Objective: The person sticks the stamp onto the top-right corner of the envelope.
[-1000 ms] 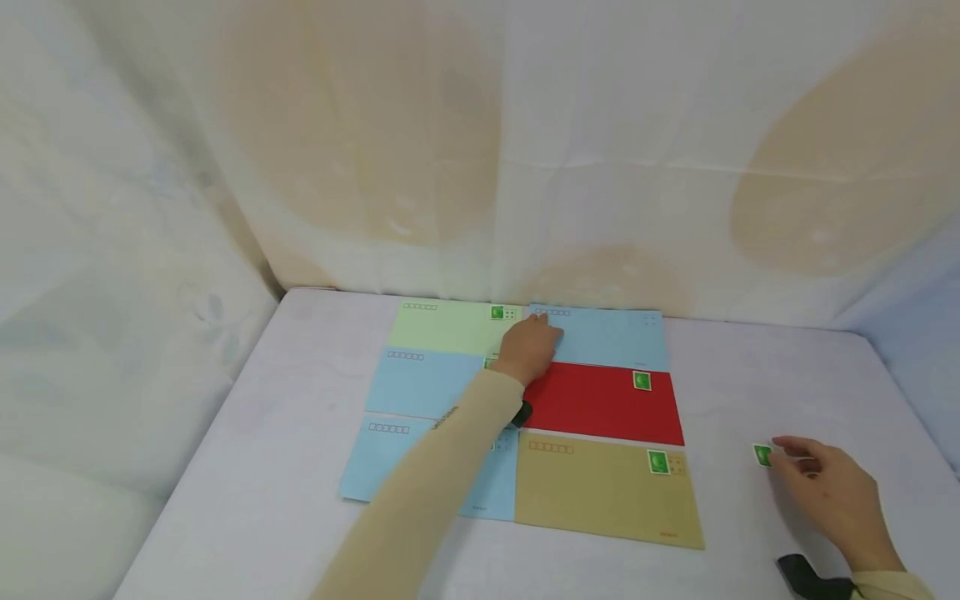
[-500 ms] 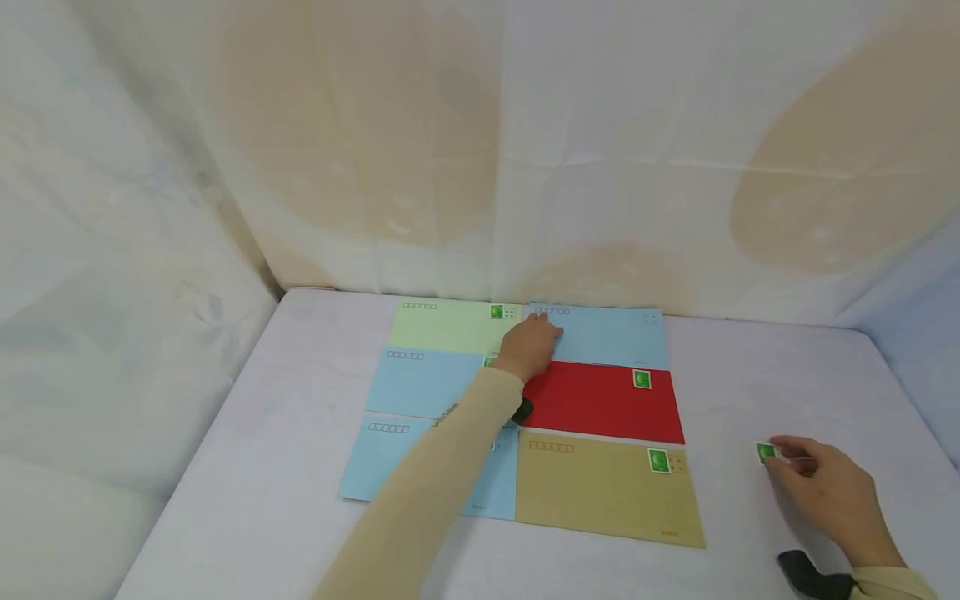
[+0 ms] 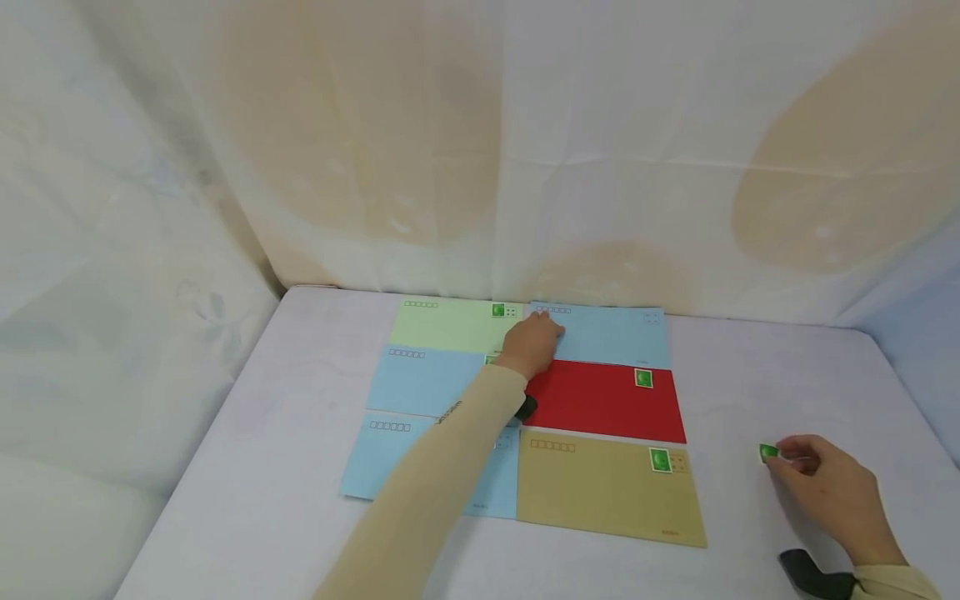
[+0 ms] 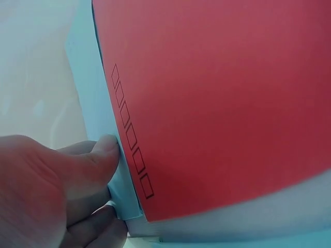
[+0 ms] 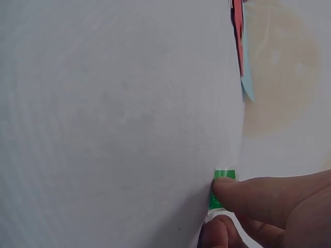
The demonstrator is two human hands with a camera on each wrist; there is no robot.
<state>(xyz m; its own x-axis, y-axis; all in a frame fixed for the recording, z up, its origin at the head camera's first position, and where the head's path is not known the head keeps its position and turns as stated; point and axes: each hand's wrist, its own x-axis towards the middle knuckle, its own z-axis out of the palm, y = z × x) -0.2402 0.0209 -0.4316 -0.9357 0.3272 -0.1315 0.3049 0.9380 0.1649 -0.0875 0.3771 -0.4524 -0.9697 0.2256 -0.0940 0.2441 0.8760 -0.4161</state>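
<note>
My left hand (image 3: 532, 343) rests at the left edge of the upper right blue envelope (image 3: 607, 333). In the left wrist view its thumb (image 4: 106, 150) touches that envelope beside the red envelope (image 4: 207, 103), which carries a row of printed boxes. Over at the right, my right hand (image 3: 832, 492) pinches a small green stamp (image 3: 768, 452) with a white border, held between thumb and finger. The right wrist view shows the stamp (image 5: 223, 194) partly hidden by the thumb. The red envelope bears a green stamp (image 3: 643, 378); the upper right blue one shows none.
A pale green envelope (image 3: 442, 325), two blue envelopes (image 3: 427, 379) and a tan envelope (image 3: 600, 492) lie edge to edge on the white table (image 3: 247, 467). The green and tan ones carry stamps. A patterned curtain (image 3: 615, 167) hangs behind. My left sleeve (image 3: 420, 483) covers parts of the blue envelopes.
My right hand's fingers have shifted slightly on the stamp, which sits a little farther right and shows less of its face. The left hand stays in place.
</note>
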